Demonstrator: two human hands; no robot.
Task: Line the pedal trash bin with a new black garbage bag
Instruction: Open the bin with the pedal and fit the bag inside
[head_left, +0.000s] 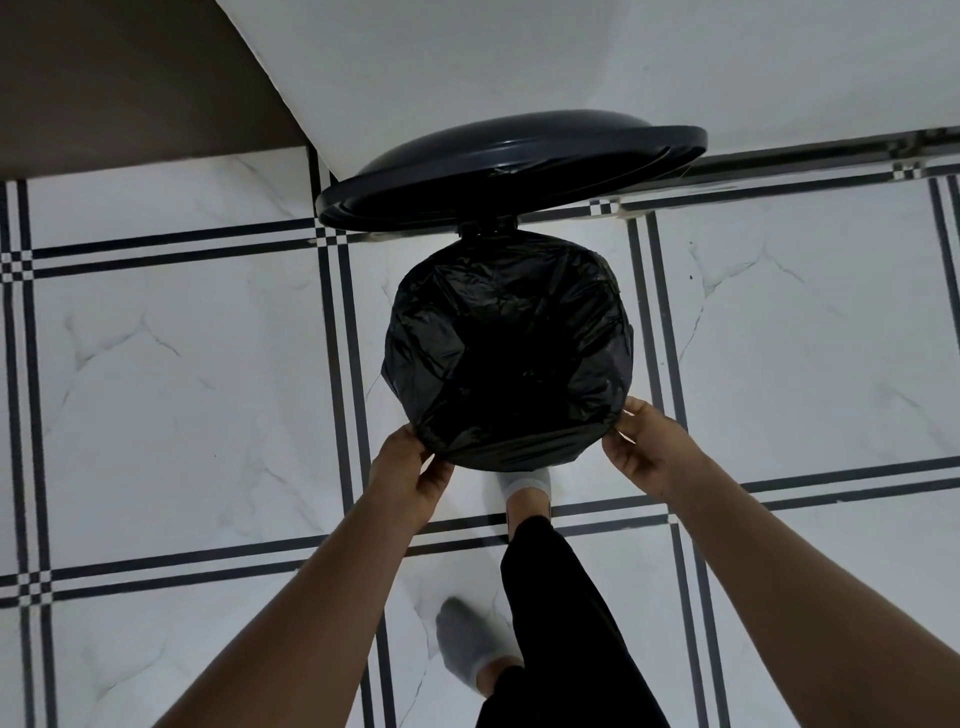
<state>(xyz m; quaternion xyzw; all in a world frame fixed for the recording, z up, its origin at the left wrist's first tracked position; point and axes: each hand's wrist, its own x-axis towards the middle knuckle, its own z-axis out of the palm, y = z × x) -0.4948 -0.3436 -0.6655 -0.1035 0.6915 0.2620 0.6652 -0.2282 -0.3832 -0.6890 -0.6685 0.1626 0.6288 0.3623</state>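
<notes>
The pedal trash bin stands on the tiled floor with its dark round lid (509, 171) tilted up and open at the back. A black garbage bag (506, 348) lies inside and is folded over the rim all round, hiding the bin's body. My left hand (410, 475) pinches the bag's folded edge at the near left of the rim. My right hand (644, 447) grips the bag's edge at the near right. My foot in a white sock (527, 483) sits at the bin's front base, where the pedal is hidden.
White marble-look floor tiles (197, 374) with dark double lines surround the bin. A white wall (519, 62) rises just behind the lid, and a brown surface (130, 78) fills the upper left. My other foot in a grey sock (467, 644) stands nearer to me.
</notes>
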